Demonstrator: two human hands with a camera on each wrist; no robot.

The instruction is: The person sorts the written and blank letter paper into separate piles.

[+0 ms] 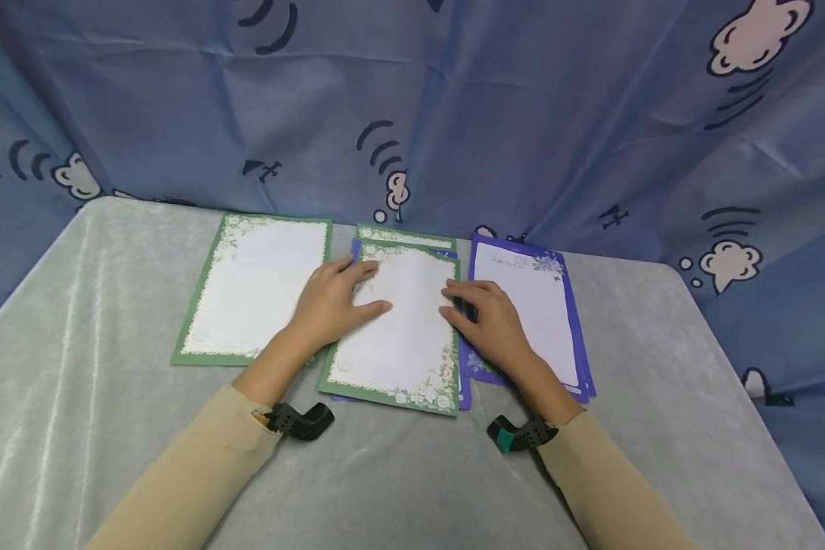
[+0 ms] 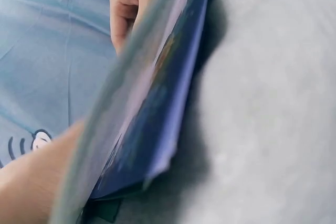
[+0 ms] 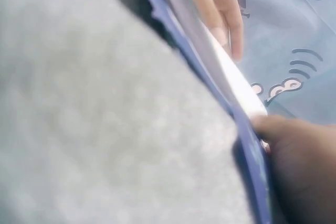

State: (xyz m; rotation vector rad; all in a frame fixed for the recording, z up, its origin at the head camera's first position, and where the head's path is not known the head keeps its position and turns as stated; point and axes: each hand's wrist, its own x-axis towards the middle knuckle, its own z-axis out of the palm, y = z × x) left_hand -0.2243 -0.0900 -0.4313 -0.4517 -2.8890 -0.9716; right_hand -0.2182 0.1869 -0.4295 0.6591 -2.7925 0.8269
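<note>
A sheet with a green floral border (image 1: 406,336) lies askew on a purple-edged sheet (image 1: 464,389) in the middle of the table. Over its left edge spreads my left hand (image 1: 333,302), thumb and fingers apart, with the thumb resting on the white part. At the opposite edge, my right hand (image 1: 491,321) touches the sheet with its thumb and fingertips, the fingers slightly bent. In the right wrist view, the right thumb (image 3: 268,129) meets the paper edge, and purple paper (image 3: 252,161) shows below. Close, blurred sheets (image 2: 157,103) cross the left wrist view.
Another green-bordered sheet (image 1: 261,286) lies to the left, partly under my left forearm. Behind the middle sheet, a further green-bordered one (image 1: 406,237) peeks out. Purple-bordered sheets (image 1: 522,305) lie at the right. A grey cloth (image 1: 399,481) covers the table; a blue patterned curtain (image 1: 522,137) hangs behind.
</note>
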